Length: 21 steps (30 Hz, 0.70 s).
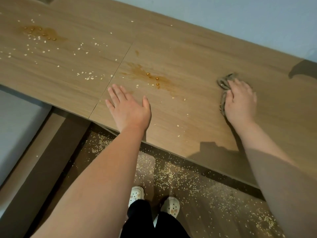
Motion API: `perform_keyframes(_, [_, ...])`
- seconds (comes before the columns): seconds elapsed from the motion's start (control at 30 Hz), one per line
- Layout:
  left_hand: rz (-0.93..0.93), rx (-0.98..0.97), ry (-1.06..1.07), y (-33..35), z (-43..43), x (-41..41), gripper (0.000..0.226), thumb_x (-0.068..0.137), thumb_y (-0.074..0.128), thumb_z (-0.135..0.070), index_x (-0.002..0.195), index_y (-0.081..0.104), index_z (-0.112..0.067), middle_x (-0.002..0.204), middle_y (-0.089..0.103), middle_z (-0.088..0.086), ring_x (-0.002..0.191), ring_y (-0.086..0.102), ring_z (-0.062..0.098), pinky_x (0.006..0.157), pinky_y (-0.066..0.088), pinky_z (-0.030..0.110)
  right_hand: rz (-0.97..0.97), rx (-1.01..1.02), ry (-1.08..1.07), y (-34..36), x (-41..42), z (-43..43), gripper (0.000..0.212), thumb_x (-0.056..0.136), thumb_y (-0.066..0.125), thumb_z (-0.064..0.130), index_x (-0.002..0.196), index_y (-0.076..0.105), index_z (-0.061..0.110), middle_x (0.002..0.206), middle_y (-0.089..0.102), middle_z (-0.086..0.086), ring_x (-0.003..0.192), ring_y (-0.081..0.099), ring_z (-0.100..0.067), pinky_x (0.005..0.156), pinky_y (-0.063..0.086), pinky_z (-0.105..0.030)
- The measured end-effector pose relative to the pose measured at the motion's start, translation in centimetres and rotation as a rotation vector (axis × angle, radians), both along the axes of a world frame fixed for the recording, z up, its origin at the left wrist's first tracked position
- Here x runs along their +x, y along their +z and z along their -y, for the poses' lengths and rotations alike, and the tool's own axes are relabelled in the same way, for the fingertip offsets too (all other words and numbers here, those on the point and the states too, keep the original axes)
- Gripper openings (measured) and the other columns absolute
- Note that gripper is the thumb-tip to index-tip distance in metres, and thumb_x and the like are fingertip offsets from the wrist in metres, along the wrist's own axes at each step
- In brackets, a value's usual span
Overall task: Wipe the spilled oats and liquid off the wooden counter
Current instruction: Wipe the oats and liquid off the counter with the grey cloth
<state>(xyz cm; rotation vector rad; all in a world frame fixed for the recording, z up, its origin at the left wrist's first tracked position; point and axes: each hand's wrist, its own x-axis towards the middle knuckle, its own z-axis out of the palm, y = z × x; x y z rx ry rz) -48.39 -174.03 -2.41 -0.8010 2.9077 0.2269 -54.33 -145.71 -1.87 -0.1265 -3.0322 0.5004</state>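
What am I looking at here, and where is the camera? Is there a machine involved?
No machine: these are a person's two bare arms, filmed by one wide-angle camera worn on the head, looking down. The left hand is spread open and empty over the wooden counter. The right hand grips a crumpled cloth pressed to the counter. Between the hands is a brown liquid patch, with a second patch farther left, and oat flakes scattered around. More oats cover the floor by the person's shoes.

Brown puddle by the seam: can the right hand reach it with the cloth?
Probably yes: right hand holds the cloth on the counter, only bare wood and stray oats between it and the puddle. Left hand lies off that path.
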Motion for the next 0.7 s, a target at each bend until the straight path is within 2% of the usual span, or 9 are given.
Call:
perform_keyframes(0.03, [0.002,0.002,-0.001,0.1,0.0,0.0,0.082,0.099,0.02,-0.055,0.155,0.0,0.001,0.164,-0.004,0.018,0.152,-0.009,0.029,0.122,0.001,0.049,0.001,0.008,-0.157,-0.2,0.7,1.0,0.044,0.101,0.036,0.02,0.143,0.047,0.016,0.153,0.04,-0.005,0.143,0.03,-0.026,0.118,0.018,-0.052])
perform_keyframes(0.07, [0.007,0.004,-0.001,0.1,0.0,0.1,0.082,0.099,0.02,-0.055,0.155,0.0,0.001,0.164,-0.005,0.018,0.152,-0.009,0.03,0.123,0.001,0.049,0.008,0.031,-0.219,-0.4,1.6,2.6,0.044,0.101,0.036,0.02,0.144,0.046,0.016,0.153,0.039,-0.004,0.143,0.029,-0.026,0.118,0.018,-0.052])
perform_keyframes(0.1, [0.012,0.002,-0.004,0.2,0.0,0.1,0.082,0.099,0.019,-0.055,0.155,-0.001,0.001,0.164,-0.005,0.018,0.152,-0.009,0.03,0.123,0.001,0.049,0.006,0.056,-0.181,-0.4,2.5,4.3,0.045,0.101,0.035,0.021,0.144,0.045,0.017,0.154,0.038,-0.003,0.143,0.03,-0.026,0.118,0.018,-0.051])
perform_keyframes(0.23, [0.018,0.007,-0.011,0.2,0.1,0.1,0.083,0.099,0.019,-0.055,0.156,-0.001,0.001,0.164,-0.006,0.018,0.152,-0.009,0.03,0.123,0.001,0.049,0.078,0.109,0.32,0.1,4.8,7.0,0.047,0.102,0.029,0.027,0.148,0.038,0.019,0.157,0.031,-0.001,0.146,0.024,-0.022,0.12,0.013,-0.05])
perform_keyframes(0.3, [0.021,-0.004,-0.014,0.2,0.1,0.1,0.083,0.098,0.018,-0.056,0.155,-0.002,0.001,0.164,-0.006,0.018,0.152,-0.009,0.03,0.123,0.002,0.05,0.098,0.171,0.392,0.4,4.4,4.9,0.047,0.104,0.026,0.029,0.15,0.033,0.019,0.158,0.029,-0.001,0.147,0.022,-0.021,0.121,0.011,-0.052])
perform_keyframes(0.43, [0.032,-0.01,-0.02,0.2,0.1,0.1,0.084,0.098,0.018,-0.056,0.155,-0.003,0.002,0.164,-0.006,0.019,0.152,-0.009,0.031,0.123,0.003,0.051,0.116,0.148,-0.154,0.2,3.6,3.0,0.05,0.103,0.03,0.026,0.152,0.03,0.015,0.159,0.027,-0.004,0.147,0.021,-0.024,0.118,0.014,-0.058])
perform_keyframes(0.5, [0.043,-0.006,-0.02,0.2,0.1,0.1,0.084,0.098,0.018,-0.056,0.155,-0.004,0.002,0.163,-0.007,0.02,0.151,-0.01,0.031,0.123,0.003,0.051,0.115,0.138,-0.239,0.2,3.5,6.1,0.051,0.102,0.032,0.025,0.153,0.028,0.014,0.16,0.024,-0.005,0.147,0.019,-0.025,0.118,0.014,-0.058])
perform_keyframes(0.57, [0.054,0.0,-0.03,0.2,0.2,0.1,0.084,0.098,0.017,-0.056,0.154,-0.005,0.002,0.163,-0.009,0.02,0.151,-0.011,0.032,0.122,0.002,0.052,0.122,0.164,-0.099,0.1,4.4,9.7,0.053,0.102,0.029,0.026,0.154,0.024,0.016,0.161,0.02,-0.004,0.148,0.016,-0.025,0.119,0.013,-0.056])
perform_keyframes(0.7, [0.086,0.018,-0.054,0.5,0.1,0.1,0.082,0.099,0.014,-0.056,0.154,-0.008,0.001,0.163,-0.012,0.02,0.15,-0.013,0.034,0.122,0.0,0.053,0.192,0.216,0.429,0.6,4.7,9.8,0.054,0.101,0.018,0.031,0.153,0.022,0.018,0.161,0.016,-0.002,0.15,0.011,-0.022,0.121,0.007,-0.052])
